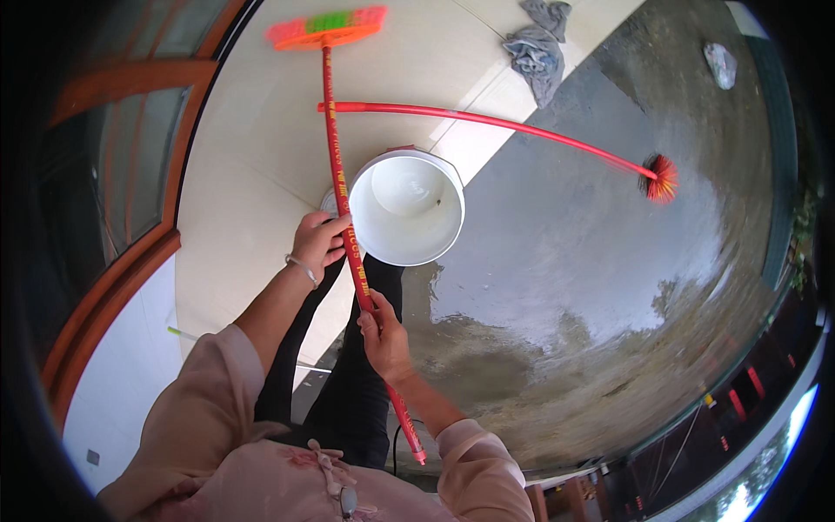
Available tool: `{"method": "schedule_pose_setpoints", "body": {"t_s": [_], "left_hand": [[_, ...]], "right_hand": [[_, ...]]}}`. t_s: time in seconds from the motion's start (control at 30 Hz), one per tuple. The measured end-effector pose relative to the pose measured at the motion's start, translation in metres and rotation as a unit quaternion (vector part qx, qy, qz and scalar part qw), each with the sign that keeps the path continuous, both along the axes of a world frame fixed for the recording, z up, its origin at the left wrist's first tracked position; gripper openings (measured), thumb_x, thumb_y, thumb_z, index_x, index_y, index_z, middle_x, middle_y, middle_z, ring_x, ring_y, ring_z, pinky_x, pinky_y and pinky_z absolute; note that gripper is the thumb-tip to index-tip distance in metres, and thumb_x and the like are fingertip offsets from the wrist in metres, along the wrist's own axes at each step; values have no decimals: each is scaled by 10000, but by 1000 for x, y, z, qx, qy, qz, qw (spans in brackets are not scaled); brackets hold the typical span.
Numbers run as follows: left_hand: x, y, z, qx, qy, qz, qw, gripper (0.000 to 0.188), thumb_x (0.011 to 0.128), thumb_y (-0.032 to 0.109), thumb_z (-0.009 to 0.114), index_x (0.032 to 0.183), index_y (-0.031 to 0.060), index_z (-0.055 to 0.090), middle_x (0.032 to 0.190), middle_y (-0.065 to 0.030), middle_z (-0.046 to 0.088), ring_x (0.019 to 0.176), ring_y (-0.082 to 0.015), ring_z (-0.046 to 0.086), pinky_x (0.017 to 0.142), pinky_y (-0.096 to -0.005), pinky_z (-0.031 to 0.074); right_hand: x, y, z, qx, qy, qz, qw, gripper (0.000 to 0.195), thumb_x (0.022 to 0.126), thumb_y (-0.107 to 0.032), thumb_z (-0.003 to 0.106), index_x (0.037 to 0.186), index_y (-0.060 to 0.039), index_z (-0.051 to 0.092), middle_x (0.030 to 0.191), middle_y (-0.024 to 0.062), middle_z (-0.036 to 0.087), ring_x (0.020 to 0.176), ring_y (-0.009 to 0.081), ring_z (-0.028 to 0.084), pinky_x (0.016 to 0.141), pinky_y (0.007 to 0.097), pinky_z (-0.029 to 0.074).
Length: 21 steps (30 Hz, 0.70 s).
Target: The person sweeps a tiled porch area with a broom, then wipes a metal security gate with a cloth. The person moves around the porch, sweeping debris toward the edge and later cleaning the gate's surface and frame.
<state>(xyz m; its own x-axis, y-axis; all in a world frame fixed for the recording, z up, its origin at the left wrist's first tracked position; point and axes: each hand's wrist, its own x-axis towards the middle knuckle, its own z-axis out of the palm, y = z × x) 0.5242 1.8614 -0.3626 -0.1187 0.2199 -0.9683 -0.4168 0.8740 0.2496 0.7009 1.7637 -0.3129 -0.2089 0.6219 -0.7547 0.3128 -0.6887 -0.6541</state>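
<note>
A broom with a red handle (334, 153) covered in yellow writing runs lengthwise before me. Its orange head (326, 40) points away, with pink and green bristles up. My right hand (385, 339) grips the lower part of this handle. Farther up, my left hand (318, 245) has bent fingers against the handle's left side; its grip looks loose. Just right of my left hand is a white plastic bucket (408, 245), with liquid and a small dark speck inside. The broom handle passes along the bucket's left rim.
A long red pole (483, 117) with a round red-and-black brush (660, 178) lies across pale tiles and wet concrete (554, 248). Grey cloths (538, 59) lie at the tile edge. A clear plastic bag (720, 66) rests farther right. A wood-framed glass door (140, 163) stands left.
</note>
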Motion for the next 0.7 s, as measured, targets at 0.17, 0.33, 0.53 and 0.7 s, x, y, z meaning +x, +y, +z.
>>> {"method": "schedule_pose_setpoints", "body": {"t_s": [0.17,0.33,0.53,0.7], "left_hand": [[32,-19,-60,24,-11,79,997,228,851,278,641,755,169,466,568,56,420,522,-81,436,505,-230,350],[50,12,-30,58,42,99,993,222,892,199,587,755,143,421,505,54,330,431,-69,364,419,-216,299],[92,22,15,66,66,44,995,172,911,178,552,790,109,450,499,43,348,414,-75,371,416,-216,296],[106,38,47,106,42,33,993,175,934,168,509,768,131,469,485,54,341,423,-60,354,420,-209,286]], "right_hand": [[-14,32,-32,19,25,9,999,458,842,-146,608,1235,-21,410,813,199,596,747,368,602,680,413,482],[66,83,-127,143,-362,-62,919,622,789,-226,659,1277,4,351,1065,210,529,917,399,553,827,455,444],[113,70,-222,-96,-256,-14,962,512,788,-158,572,1250,-26,397,1037,247,585,972,405,568,849,473,444],[175,65,-195,6,-269,-77,960,314,801,-57,490,1104,25,484,908,223,628,802,357,641,695,422,524]]}}
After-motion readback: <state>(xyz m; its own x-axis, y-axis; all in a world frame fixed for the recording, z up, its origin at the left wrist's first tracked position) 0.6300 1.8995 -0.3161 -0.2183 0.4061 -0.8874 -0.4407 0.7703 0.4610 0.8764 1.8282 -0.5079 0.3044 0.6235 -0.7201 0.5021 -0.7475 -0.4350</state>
